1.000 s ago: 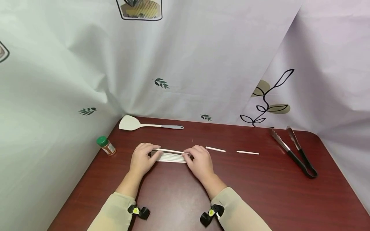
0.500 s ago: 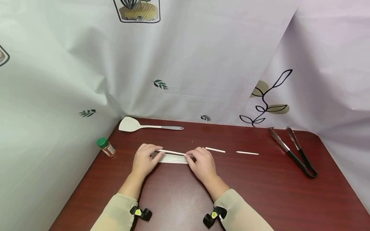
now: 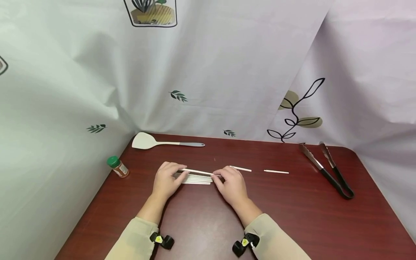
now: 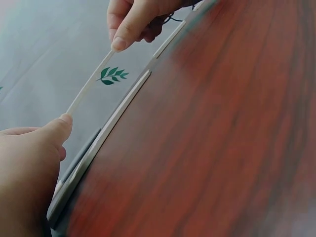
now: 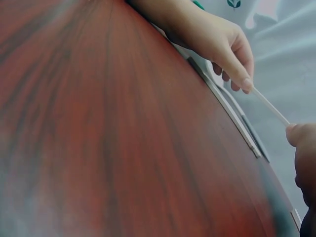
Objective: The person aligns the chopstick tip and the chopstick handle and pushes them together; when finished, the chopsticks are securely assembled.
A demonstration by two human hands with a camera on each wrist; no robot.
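A thin white stick (image 3: 198, 171) is stretched between both hands, raised above the table as the wrist views show. My left hand (image 3: 166, 180) pinches its left end between thumb and fingers. At the other end, the thumb and fingers of my right hand (image 3: 232, 184) grip it. Just below and nearer to me, several similar white sticks (image 3: 196, 180) lie side by side in a flat row, their left ends hidden behind the left hand. In the left wrist view, the held stick (image 4: 91, 81) hangs apart from the row (image 4: 116, 116) on the tabletop.
Two shorter white sticks (image 3: 276, 172) lie right of the hands. A white spatula (image 3: 146, 141) with a grey handle is at the back left. The green-capped spice jar (image 3: 118, 167) stands at the left edge, black-handled tongs (image 3: 328, 173) at the far right. Printed cloth (image 3: 208, 72) hangs behind.
Both hands have shifted slightly to the right, carrying the stick, which tilts a bit more down towards its right end. More of the row's right ends shows. The view has moved slightly.
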